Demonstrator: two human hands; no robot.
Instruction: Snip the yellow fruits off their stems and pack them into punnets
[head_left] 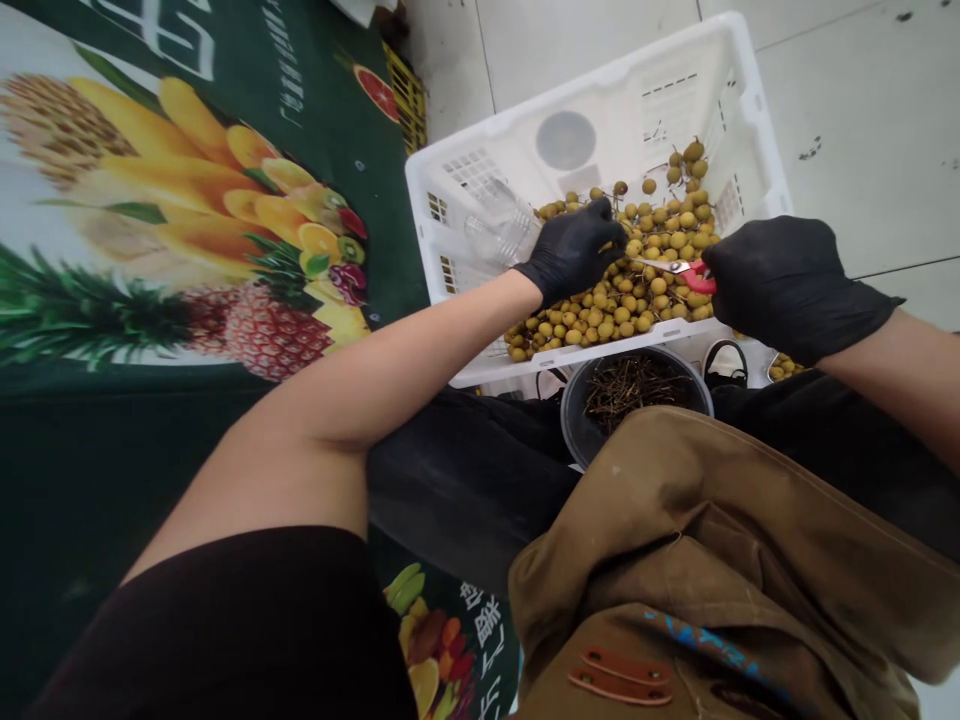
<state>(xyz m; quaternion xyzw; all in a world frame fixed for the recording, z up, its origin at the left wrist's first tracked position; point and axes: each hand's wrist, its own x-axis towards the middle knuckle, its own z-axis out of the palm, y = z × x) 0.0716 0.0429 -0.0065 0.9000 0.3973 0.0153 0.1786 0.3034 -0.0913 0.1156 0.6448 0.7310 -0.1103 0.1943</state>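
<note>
A white plastic crate holds many round yellow-brown fruits, some on thin stems. Over the fruits, inside the crate, my left hand in a black glove has its fingers closed; what is between them is too small to make out. My right hand, also gloved in black, grips red-handled scissors at the crate's right side. Their metal blades point left, toward my left hand, just above the fruits. A clear plastic container lies at the left inside the crate.
Below the crate, a grey bucket holds brown twigs. A banner with fruit pictures covers the left side. More fruits show by a shoe. A yellow crate stands behind the banner.
</note>
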